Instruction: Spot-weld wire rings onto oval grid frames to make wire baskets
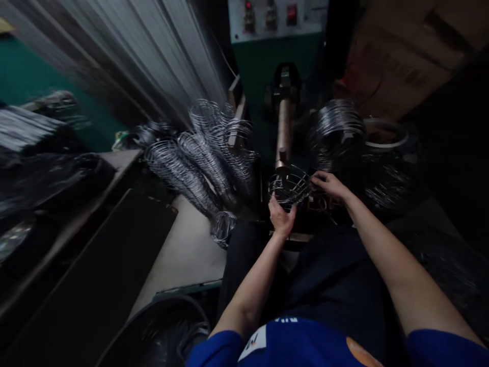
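Beneath the tip of the machine's metal arm (284, 127) is a round wire basket (293, 189). My left hand (281, 216) holds its near side from below, fingers and thumb spread along the wires. At the basket's right rim, my right hand (329, 184) pinches the wire with thumb and fingers. Nested stacks of wire baskets (183, 173) lie to the left of the machine arm. Another pile of round wire pieces (340, 125) stands to its right.
The green machine body (275, 61) has a panel with switches (278, 18) on top. Cardboard boxes (405, 61) stand at the back right. A dark board (95, 275) and a black tub (164, 331) are at the lower left.
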{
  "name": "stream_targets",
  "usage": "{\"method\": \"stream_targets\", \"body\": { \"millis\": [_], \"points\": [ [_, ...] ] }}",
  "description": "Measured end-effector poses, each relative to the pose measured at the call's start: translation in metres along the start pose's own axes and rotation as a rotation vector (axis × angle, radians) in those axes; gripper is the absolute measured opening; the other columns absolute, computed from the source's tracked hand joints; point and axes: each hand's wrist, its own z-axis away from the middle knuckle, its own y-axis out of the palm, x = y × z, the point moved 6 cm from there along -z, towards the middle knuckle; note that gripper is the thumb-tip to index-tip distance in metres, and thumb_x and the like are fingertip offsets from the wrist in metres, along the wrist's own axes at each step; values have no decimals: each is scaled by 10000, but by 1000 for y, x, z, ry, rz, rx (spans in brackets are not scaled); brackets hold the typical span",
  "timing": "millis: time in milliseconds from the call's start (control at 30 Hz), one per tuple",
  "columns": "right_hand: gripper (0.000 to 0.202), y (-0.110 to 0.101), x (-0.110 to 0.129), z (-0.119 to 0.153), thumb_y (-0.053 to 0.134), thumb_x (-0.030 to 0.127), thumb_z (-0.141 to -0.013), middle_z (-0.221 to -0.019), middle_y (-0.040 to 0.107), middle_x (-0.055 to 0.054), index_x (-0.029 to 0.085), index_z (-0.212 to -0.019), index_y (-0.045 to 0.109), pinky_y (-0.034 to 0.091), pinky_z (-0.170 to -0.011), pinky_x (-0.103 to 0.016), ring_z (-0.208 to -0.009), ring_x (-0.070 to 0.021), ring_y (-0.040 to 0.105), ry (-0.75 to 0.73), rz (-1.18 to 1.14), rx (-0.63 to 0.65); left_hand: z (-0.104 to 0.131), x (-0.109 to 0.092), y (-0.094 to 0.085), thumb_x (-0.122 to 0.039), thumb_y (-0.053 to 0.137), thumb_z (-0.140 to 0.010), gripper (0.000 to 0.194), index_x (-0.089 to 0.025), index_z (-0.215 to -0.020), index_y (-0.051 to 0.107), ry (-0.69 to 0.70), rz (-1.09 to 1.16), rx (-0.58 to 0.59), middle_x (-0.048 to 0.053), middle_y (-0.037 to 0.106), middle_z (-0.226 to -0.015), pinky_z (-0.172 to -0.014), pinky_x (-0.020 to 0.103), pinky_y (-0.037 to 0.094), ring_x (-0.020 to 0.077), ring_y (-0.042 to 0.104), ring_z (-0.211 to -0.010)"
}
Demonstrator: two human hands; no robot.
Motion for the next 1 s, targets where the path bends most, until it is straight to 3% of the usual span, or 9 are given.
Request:
{"method": "stream_targets", "body": {
  "millis": [133, 300, 400, 600, 700, 800, 867, 933, 1000],
  "points": [
    [507, 0, 0, 3, 762, 656, -671, -780, 682, -28, 190, -855, 679, 498, -711, -309, -747, -189, 609, 8, 53, -68, -7, 7, -1, -335, 798, -687, 919, -147, -1462, 342, -4, -28, 55, 221, 522, -1420, -1141, 533, 458, 372, 492, -1381],
    [378, 9, 1, 2, 714, 553, -676, -748, 650, -21, 200, -807, 688, 447, -689, -311, -739, -186, 567, -20, 153, -265, -22, 4, -55, -348, 770, -694, 819, -138, -1410, 434, 309, -102, 249, 163, 591, -1352, -1125, 448, 491, 308, 564, -1281],
    [313, 15, -1, -5, 730, 463, -639, -728, 608, -7, 202, -800, 672, 420, -670, -310, -706, -164, 534, -4, 16, -373, -42, 3, -81, -336, 743, -713, 785, -153, -1415, 444, 453, -191, 375, 156, 568, -1395, -1172, 459, 439, 309, 525, -1317],
    [333, 23, -2, -27, 813, 283, -480, -746, 558, 31, 197, -724, 603, 439, -704, -291, -689, -108, 523, 35, -369, -528, -45, 27, -80, -345, 758, -726, 757, -62, -1364, 465, 513, -126, 537, 192, 594, -1298, -1095, 405, 499, 289, 568, -1216],
    [430, 25, 9, -18, 874, 275, -383, -767, 603, -2, 178, -732, 642, 457, -679, -302, -692, -129, 545, 91, -399, -548, -51, 59, -110, -348, 769, -728, 776, -149, -1403, 441, 397, -138, 444, 154, 574, -1362, -1092, 419, 502, 285, 552, -1267],
    [534, 25, 16, 1, 940, 348, -305, -732, 615, -31, 161, -727, 672, 438, -588, -298, -637, -142, 531, 183, -318, -577, -86, 111, -173, -334, 747, -764, 778, -183, -1449, 410, 196, -320, 173, 135, 532, -1437, -1166, 429, 432, 291, 493, -1349],
    [601, 25, 16, 13, 969, 427, -273, -751, 629, -55, 161, -733, 687, 437, -559, -296, -643, -161, 550, 231, -275, -577, -109, 161, -214, -353, 710, -812, 749, -184, -1468, 393, -88, -507, 47, 132, 513, -1456, -1187, 411, 401, 289, 464, -1380],
    [645, 29, 9, 22, 979, 508, -259, -772, 625, -61, 175, -732, 694, 452, -560, -298, -668, -175, 564, 252, -280, -545, -118, 212, -239, -370, 703, -822, 765, -175, -1484, 372, -387, -677, 69, 136, 504, -1465, -1179, 386, 400, 286, 454, -1392],
    [627, 36, 2, 26, 953, 612, -324, -740, 583, -42, 192, -692, 669, 463, -564, -301, -666, -170, 547, 233, -252, -500, -116, 252, -246, -352, 750, -776, 772, -157, -1447, 421, -548, -741, 121, 162, 527, -1435, -1125, 403, 449, 316, 491, -1358]
  ]
}}
